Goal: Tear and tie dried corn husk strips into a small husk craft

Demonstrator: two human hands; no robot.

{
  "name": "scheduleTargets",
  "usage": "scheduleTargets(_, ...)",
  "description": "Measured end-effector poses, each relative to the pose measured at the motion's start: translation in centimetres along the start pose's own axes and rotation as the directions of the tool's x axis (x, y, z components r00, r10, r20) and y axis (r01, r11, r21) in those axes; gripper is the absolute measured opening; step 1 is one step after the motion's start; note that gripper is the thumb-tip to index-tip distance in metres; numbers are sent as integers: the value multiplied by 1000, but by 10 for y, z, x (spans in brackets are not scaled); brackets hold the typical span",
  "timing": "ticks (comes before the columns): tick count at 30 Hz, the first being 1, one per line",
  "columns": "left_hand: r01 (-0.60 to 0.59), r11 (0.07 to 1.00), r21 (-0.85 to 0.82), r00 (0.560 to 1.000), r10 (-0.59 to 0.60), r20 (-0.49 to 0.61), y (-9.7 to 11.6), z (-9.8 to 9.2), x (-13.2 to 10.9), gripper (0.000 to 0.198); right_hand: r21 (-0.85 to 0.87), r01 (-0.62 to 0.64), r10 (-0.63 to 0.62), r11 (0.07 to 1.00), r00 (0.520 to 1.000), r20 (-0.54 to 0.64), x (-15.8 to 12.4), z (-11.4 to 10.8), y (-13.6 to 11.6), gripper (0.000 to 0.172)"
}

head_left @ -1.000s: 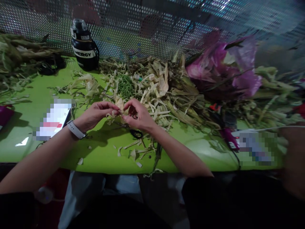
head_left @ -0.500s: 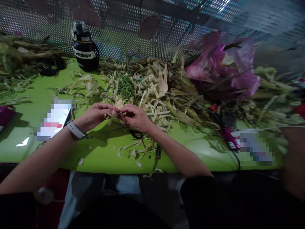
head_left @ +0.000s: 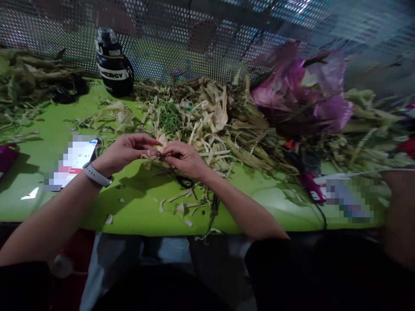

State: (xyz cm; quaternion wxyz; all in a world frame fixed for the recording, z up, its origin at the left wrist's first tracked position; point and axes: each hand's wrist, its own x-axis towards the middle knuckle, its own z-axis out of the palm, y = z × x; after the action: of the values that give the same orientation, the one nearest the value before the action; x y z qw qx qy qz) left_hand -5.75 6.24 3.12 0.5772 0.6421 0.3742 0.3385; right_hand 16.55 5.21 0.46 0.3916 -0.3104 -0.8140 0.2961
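Observation:
My left hand (head_left: 127,151), with a white watch band (head_left: 96,174) at its wrist, pinches a small pale strip of corn husk (head_left: 149,160). Its fingertips meet those of my right hand (head_left: 185,159), which is closed at the other end of the strip. The exact grip between the fingertips is too small to make out. Below my right hand, scissors with black handles (head_left: 185,182) lie on the green tabletop (head_left: 129,216), partly covered. Just beyond my hands are a heap of dry husk strips (head_left: 210,125) and a tuft of thin green strands (head_left: 168,117).
A black bottle (head_left: 114,69) stands at the back by a perforated metal panel (head_left: 155,39). A lit phone (head_left: 76,162) lies left. Further right are a pink plastic bag (head_left: 292,86), a blurred-out object (head_left: 348,201), a cable, and another person's arm (head_left: 400,211).
My left hand has shifted slightly left and up, its upper fingers lifting apart from the thumb. The right hand stays nearly in place. More of the phone screen shows.

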Motion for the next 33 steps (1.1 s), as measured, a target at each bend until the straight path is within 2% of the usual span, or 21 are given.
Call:
scheduleTargets(6,-167,924,345,978,199,-58,1,7,-5,26,-134,60,-64,989,998,-29,-2,3,6,10)
scheduleTargets(8,-222,855,468,951,297,-90,-2,14,-8,23,-194,73,-80,978,996,-28,-4,5,5,12)
scheduleTargets(10,-224,720,657,907,400,-129,-4,21,-12,21,-225,76,-81,971,997,-13,-4,6,3,12)
scheduleTargets(12,-205,611,765,879,458,-131,-4,26,-15,23,-185,32,-37,982,999,-25,-4,7,0,11)
scheduleTargets(15,-216,532,819,852,512,-108,-4,31,-17,30,67,-171,175,983,982,-67,-1,7,0,18)
scheduleTargets(18,-223,565,794,860,498,-113,-5,30,-17,35,297,-337,352,893,936,2,2,6,2,29)
scheduleTargets(21,-234,640,732,881,458,-120,-8,29,-17,37,326,-369,359,870,929,95,4,4,1,28)
scheduleTargets(23,-255,625,737,875,474,-99,-9,29,-17,37,341,-380,359,860,925,126,4,3,0,22)
scheduleTargets(28,-302,519,799,833,551,-43,-11,30,-16,38,432,-381,364,818,923,124,6,4,5,18)
scheduleTargets(30,-311,535,786,833,552,-47,-10,30,-16,36,413,-359,349,837,932,102,6,5,10,16)
scheduleTargets(33,-286,622,729,862,500,-88,-8,30,-16,35,310,-306,314,900,949,26,6,4,15,18)
